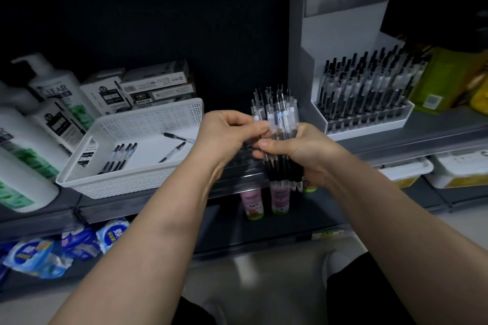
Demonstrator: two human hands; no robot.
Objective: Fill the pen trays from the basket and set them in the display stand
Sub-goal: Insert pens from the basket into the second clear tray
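My right hand (298, 152) grips an upright bundle of clear pens (280, 119) with black grips, held above the shelf edge. My left hand (227, 134) pinches one pen at the left side of that bundle. A dark clear pen tray (244, 159) lies on the shelf just behind my hands, mostly hidden. The white perforated basket (148, 119) stands to the left with several loose pens (121, 155) on its floor. At the right, the white display stand (340, 42) holds a tray full of upright pens (367, 84).
Shampoo bottles (56, 92) and boxed pens (155, 84) crowd the shelf's left and back. Green and yellow packets (449, 76) sit right of the stand. Small bottles (278, 198) and blue packs (52, 250) lie on lower shelves. My knees show at the bottom.
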